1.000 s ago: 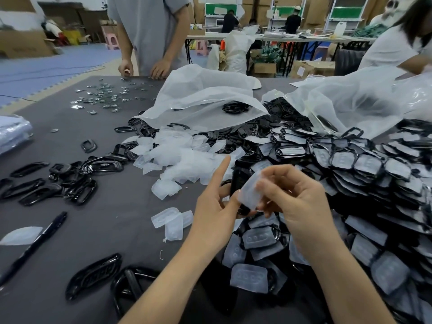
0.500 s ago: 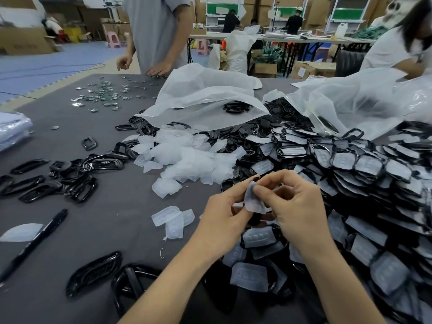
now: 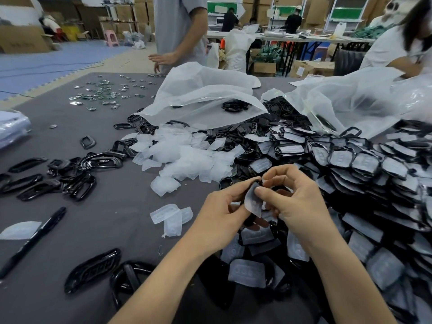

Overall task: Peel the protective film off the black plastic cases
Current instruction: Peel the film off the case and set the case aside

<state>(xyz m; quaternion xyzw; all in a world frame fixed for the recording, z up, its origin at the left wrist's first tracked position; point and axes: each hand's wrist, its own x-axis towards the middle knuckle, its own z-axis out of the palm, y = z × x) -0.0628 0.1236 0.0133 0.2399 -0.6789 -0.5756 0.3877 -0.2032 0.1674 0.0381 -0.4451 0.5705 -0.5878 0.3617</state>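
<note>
Left index, raised a second ago, now bent down; left hand (image 3: 224, 212) grips case (image 3: 249, 221), right hand (image 3: 298, 203) pinches part-lifted film (image 3: 253, 203).

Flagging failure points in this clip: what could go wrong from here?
1. The film, pinched by the right hand, may tear and leave a scrap on the black case the left hand grips.
2. If it slips, that case could drop among the film-covered cases below and get lost.
</note>
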